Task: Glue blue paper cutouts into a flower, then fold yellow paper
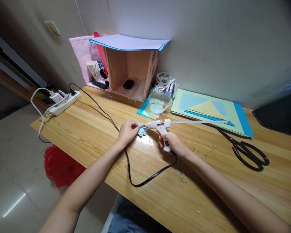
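Observation:
My right hand (173, 143) is wrapped round the handle of a white hot glue gun (163, 127). A long glue stick (199, 122) sticks out of its back end, pointing right. The nozzle points left and reaches a small light-blue paper cutout (142, 131). My left hand (129, 132) pinches that cutout at its left side, low over the table; the fingertips partly hide it. From the gun's grip a black cord (145, 182) loops across the wood.
A power strip (65, 104) lies at the table's left edge. Behind stand a cardboard box (116, 66), a clear plastic bowl (160, 103) and markers (169, 88). Coloured paper sheets (240, 121) and black-handled scissors (251, 155) lie to the right. A red bag (60, 166) is below.

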A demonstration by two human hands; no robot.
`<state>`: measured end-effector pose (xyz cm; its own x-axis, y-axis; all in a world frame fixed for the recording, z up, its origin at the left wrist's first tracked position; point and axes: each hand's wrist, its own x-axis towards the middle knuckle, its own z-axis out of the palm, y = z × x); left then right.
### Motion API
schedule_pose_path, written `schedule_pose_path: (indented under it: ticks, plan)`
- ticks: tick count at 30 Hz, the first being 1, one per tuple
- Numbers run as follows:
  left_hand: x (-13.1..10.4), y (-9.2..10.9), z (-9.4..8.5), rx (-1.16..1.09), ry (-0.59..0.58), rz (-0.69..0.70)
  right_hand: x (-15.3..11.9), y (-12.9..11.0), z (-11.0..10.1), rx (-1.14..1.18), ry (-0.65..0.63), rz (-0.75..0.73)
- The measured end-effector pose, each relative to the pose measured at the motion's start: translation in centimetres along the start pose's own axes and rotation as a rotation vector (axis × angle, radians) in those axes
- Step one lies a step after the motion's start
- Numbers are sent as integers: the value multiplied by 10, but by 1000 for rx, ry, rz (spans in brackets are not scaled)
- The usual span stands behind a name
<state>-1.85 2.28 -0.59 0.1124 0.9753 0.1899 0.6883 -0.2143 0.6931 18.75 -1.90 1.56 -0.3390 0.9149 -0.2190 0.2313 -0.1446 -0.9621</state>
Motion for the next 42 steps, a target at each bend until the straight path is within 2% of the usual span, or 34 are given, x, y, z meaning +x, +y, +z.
schedule_pose_path:
  ticks: [24,29,42]
  plan:
    - [0,-1,0,-21,17,6,2,2,-5,-155,-25,-52]
    - [0,-1,0,-27,16,22,3,-4,-6,-188,-30,-60]
    - [-1,0,-1,-45,9,8,7,-19,-10,-104,-40,35]
